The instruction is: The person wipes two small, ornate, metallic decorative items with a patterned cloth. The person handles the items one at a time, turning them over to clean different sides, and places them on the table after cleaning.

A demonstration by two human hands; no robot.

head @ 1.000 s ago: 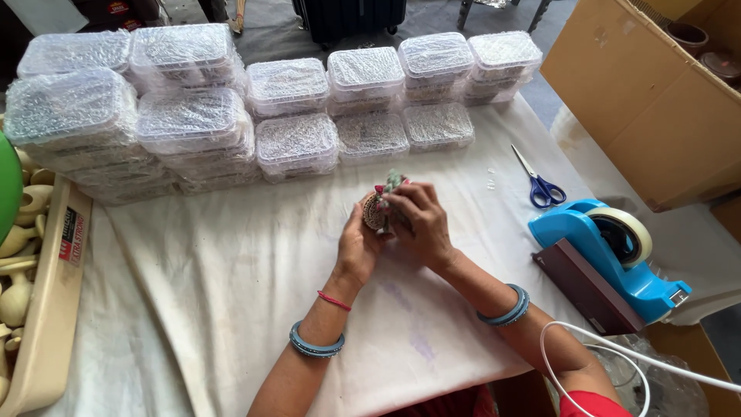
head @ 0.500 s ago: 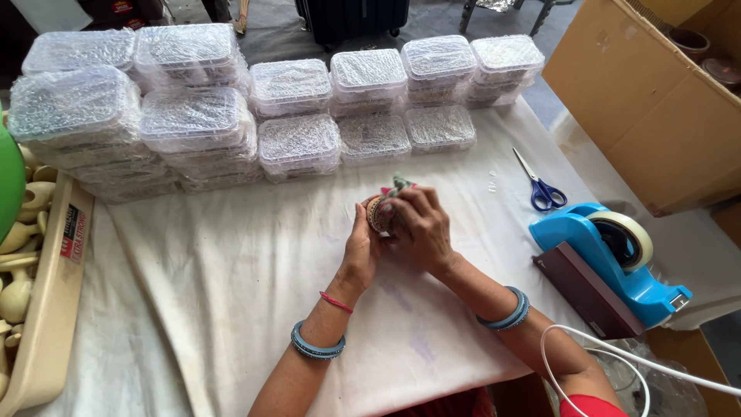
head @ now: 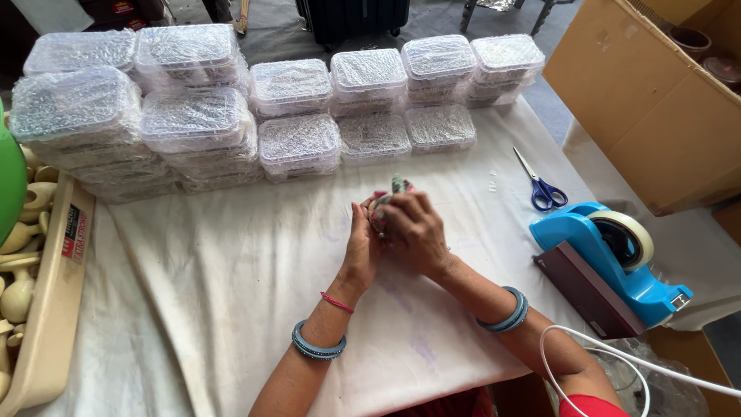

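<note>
Both my hands are cupped together over the middle of a table covered with a white cloth (head: 231, 270). My left hand (head: 360, 243) and my right hand (head: 413, 230) press around a small wrapped object (head: 388, 199) with pink and green patches; most of it is hidden by my fingers. Blue bangles ring both wrists, and a thin red thread circles the left one.
Stacks of bubble-wrapped clear boxes (head: 224, 116) line the table's far side. Blue-handled scissors (head: 544, 188) and a blue tape dispenser (head: 614, 251) lie at the right, a cardboard box (head: 656, 100) beyond. A cream tray (head: 46, 309) of pale pieces sits left. A white cable (head: 617, 359) runs bottom right.
My hands stay in the same spot, turning slightly around the small wrapped object. Nothing else on the table has moved.
</note>
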